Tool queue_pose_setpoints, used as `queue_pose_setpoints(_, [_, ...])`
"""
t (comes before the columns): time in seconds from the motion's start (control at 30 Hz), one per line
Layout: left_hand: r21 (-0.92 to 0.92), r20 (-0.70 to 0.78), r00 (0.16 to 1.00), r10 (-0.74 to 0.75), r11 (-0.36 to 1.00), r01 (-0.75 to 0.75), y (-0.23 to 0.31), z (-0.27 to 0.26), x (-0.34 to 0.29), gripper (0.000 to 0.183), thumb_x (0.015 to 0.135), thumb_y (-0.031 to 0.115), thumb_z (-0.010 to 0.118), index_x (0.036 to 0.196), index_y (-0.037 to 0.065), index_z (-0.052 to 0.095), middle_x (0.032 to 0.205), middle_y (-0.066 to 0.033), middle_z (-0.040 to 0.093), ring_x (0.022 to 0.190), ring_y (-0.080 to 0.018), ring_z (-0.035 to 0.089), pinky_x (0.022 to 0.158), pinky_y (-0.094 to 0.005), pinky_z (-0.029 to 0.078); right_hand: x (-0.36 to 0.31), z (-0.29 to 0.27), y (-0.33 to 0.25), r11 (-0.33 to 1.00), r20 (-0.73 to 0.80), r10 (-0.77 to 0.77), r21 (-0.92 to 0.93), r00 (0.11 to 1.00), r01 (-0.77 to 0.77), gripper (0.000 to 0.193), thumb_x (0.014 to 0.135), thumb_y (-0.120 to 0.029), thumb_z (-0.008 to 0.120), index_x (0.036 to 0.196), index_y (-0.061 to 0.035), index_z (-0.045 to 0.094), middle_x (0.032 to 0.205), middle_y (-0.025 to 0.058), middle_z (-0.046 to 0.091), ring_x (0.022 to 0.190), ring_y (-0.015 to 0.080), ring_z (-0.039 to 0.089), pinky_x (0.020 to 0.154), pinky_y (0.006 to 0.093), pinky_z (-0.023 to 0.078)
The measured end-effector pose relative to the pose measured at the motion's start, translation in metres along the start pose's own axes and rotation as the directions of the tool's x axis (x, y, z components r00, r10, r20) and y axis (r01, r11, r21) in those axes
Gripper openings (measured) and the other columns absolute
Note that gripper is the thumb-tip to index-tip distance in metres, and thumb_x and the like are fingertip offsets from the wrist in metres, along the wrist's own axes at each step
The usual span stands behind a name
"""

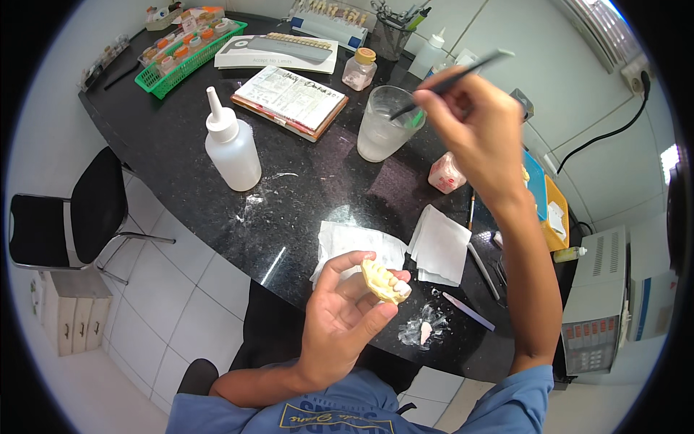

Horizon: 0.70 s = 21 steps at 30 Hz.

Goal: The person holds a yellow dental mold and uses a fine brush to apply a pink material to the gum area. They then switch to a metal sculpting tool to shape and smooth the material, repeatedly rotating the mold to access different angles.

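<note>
My left hand (334,318) holds a yellow plaster tooth model (383,282) between thumb and fingers, above the near table edge. One tooth on it looks whiter than the others. My right hand (483,119) grips a slim dark pen-like tool (483,65); its lower end is at the mouth of a clear glass of water (376,141), and whether it touches the water I cannot tell. White tissues (347,237) lie behind the model, with a folded tissue (439,246) to their right. A smeared patch of white paste with a pinkish lump (425,331) is on the tabletop.
A white squeeze bottle (235,155) stands left on the black table (181,137). Behind are an open notebook (289,101), a powder jar (359,70) and a green basket (155,83) of jars. A purple stick (470,312) lies near my right forearm.
</note>
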<state>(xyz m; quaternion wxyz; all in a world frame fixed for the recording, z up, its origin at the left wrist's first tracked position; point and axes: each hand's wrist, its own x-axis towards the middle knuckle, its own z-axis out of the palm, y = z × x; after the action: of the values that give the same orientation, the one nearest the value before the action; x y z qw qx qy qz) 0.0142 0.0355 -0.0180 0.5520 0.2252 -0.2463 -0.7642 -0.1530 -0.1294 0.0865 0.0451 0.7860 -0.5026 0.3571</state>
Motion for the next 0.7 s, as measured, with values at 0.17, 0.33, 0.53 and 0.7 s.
queue_pose_setpoints(0.17, [-0.015,-0.012,1.000,0.006,1.000,-0.006,0.000,-0.004,-0.001,0.063,0.087,-0.003,0.068,0.138,0.005,0.034,0.122,-0.0217,0.061,0.116,-0.0216,0.058,0.103,-0.0369,0.045,-0.054,-0.054,-0.030,0.982,-0.224,-0.010,0.184,0.975,0.052,0.005,0.083,-0.004,0.068,0.085,-0.0009,0.064,0.071,0.0024,0.061,0.059,0.0067,0.055,0.053,0.0226,0.043])
queue_pose_setpoints(0.33, [-0.049,0.030,0.999,0.043,0.998,-0.042,-0.002,-0.008,0.000,0.057,0.091,-0.005,0.063,0.138,0.002,0.033,0.125,-0.0222,0.058,0.122,-0.0248,0.056,0.107,-0.0369,0.043,-0.135,-0.067,-0.036,0.973,0.154,0.059,0.211,0.986,-0.091,0.012,0.075,0.000,0.069,0.086,-0.0006,0.064,0.073,0.0082,0.064,0.056,0.0132,0.059,0.050,0.0244,0.046])
queue_pose_setpoints(0.53, [-0.100,-0.007,1.000,0.026,0.995,-0.026,-0.001,-0.001,0.001,0.058,0.090,-0.003,0.064,0.139,0.002,0.033,0.126,-0.0206,0.057,0.123,-0.0239,0.054,0.108,-0.0375,0.040,-0.174,-0.047,-0.048,0.968,0.290,0.018,0.235,0.957,-0.090,0.025,0.073,0.002,0.075,0.096,-0.0042,0.070,0.083,0.0093,0.067,0.065,0.0202,0.068,0.055,0.0290,0.054])
queue_pose_setpoints(0.7, [-0.071,-0.041,0.999,0.029,0.997,-0.032,0.002,-0.001,0.000,0.059,0.091,0.002,0.063,0.140,0.003,0.031,0.126,-0.0181,0.057,0.122,-0.0223,0.054,0.108,-0.0380,0.040,-0.181,-0.057,-0.050,0.972,0.311,-0.006,0.226,0.950,-0.068,0.027,0.071,0.003,0.075,0.097,-0.0046,0.070,0.085,0.0083,0.068,0.066,0.0198,0.068,0.057,0.0283,0.054])
